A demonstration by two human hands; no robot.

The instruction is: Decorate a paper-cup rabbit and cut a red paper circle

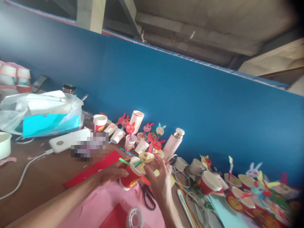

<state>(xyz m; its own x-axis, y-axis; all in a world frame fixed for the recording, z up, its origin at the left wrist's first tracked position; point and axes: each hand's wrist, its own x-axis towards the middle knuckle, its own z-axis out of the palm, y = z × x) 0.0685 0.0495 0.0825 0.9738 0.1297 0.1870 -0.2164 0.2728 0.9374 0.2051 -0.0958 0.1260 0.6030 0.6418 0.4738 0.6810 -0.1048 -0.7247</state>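
Note:
A red paper cup [130,180] with a white inside sits in the grip of my left hand [114,172], tilted a little. Above its rim is a yellow paper animal face [145,157] with a drawn pattern. My right hand [158,177] pinches this face at its right side, thumb and forefinger curled together. Green and blue strips [136,163] show inside the cup, below the face. Close under my right hand lie scissors [148,198] with dark handles. A roll of clear tape [135,218] rests on pink paper [95,205] nearer to me.
Several white cups with red paper animals [130,128] stand behind, beside a pink thermos [174,142]. More decorated cups [237,199] crowd the right. On the left are a plastic bag [14,118], a white power bank [66,141] with its cable, and a red paper strip [95,169].

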